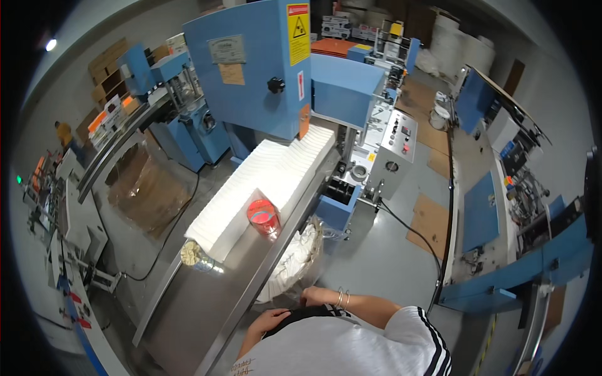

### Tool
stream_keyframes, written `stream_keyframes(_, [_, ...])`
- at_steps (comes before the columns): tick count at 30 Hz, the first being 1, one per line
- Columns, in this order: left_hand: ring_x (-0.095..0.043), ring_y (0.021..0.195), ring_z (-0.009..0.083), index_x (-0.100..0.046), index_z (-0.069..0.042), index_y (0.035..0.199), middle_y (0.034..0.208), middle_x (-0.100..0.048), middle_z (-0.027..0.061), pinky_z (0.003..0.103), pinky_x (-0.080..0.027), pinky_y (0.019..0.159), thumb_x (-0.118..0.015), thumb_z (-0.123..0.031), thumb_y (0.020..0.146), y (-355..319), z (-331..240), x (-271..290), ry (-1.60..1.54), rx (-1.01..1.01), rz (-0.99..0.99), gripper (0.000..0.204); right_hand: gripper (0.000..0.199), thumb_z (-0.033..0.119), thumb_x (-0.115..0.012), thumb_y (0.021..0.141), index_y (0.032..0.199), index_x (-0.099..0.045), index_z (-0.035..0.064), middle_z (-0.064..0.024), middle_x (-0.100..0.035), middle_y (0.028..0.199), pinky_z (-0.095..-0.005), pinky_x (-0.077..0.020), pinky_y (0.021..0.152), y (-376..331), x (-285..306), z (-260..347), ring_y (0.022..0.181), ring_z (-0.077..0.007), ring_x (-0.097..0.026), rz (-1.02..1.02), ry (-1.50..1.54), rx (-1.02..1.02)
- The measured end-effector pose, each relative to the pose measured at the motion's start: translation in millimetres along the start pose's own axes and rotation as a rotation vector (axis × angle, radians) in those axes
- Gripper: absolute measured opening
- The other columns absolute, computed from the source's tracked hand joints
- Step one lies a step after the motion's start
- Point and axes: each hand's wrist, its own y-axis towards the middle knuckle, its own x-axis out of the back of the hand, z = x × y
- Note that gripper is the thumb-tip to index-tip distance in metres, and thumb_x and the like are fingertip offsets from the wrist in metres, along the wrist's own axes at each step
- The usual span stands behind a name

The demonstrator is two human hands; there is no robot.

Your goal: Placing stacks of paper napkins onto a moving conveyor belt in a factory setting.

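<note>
My left hand (271,319) rests at my waist, by the front of my white shirt and a dark cloth, its fingers lying flat. My right hand (316,296) is held low beside it, with bangles on the wrist; its fingers point down and are partly hidden. Neither hand touches the metal chute (188,307) ahead. A long stack of white folded sheets (251,194) lies on the chute, running back under a blue machine (251,69). Against the stack stand a clear container with red contents (263,216) and a clear jar with a pale top (199,257).
A clear bag of white scraps (291,266) sits below the chute's right side. Right of the machine stands a grey control box (396,144) with buttons. A black cable (411,222) crosses the floor. Another bagged carton (147,191) stands left; blue machines line the right wall.
</note>
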Motion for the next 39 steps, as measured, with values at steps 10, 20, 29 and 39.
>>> stream_keyframes(10, [-0.060, 0.085, 0.0123, -0.060, 0.000, 0.117, 0.096, -0.066, 0.0070, 0.027, -0.048, 0.074, -0.074, -0.028, 0.079, -23.4, -28.5, 12.6, -0.175, 0.047, -0.067, 0.049, 0.020, 0.010, -0.056, 0.068, 0.084, -0.067, 0.0039, -0.0166, -0.066, 0.080, -0.0422, -0.0504, 0.071, -45.6, 28.1, 67.7, 0.078, -0.0350, -0.064, -0.321, -0.025, 0.082])
stream_keyframes(20, [-0.061, 0.087, 0.0137, -0.061, 0.001, 0.114, 0.097, -0.067, 0.0084, 0.027, -0.048, 0.075, -0.073, -0.027, 0.080, -5.1, -43.0, 7.7, -0.105, -0.047, 0.043, 0.046, 0.026, 0.017, -0.061, 0.070, 0.093, -0.070, 0.0078, -0.0130, -0.069, 0.085, -0.0381, -0.0526, 0.073, -58.4, 50.4, 66.7, 0.078, -0.0304, -0.066, -0.246, -0.054, 0.031])
stream_keyframes(29, [-0.062, 0.084, 0.0149, -0.064, 0.002, 0.109, 0.092, -0.068, 0.0099, 0.028, -0.048, 0.077, -0.077, -0.024, 0.073, -83.6, -34.9, 11.2, -0.180, 0.084, -0.256, 0.046, 0.017, 0.013, -0.060, 0.067, 0.080, -0.067, 0.0036, -0.0162, -0.065, 0.076, -0.0414, -0.0489, 0.069, -18.5, 22.6, 98.2, 0.075, -0.0333, -0.063, -0.209, -0.010, 0.358])
stream_keyframes(39, [-0.063, 0.083, 0.0170, -0.066, -0.001, 0.107, 0.093, -0.069, 0.0104, 0.030, -0.049, 0.076, -0.073, -0.034, 0.077, 3.2, -8.7, -15.0, -0.046, 0.032, -0.229, 0.045, 0.025, 0.016, -0.063, 0.069, 0.091, -0.068, 0.0055, -0.0138, -0.068, 0.086, -0.0368, -0.0516, 0.074, -25.6, 34.2, 30.8, 0.082, -0.0292, -0.066, -0.102, -0.070, 0.132])
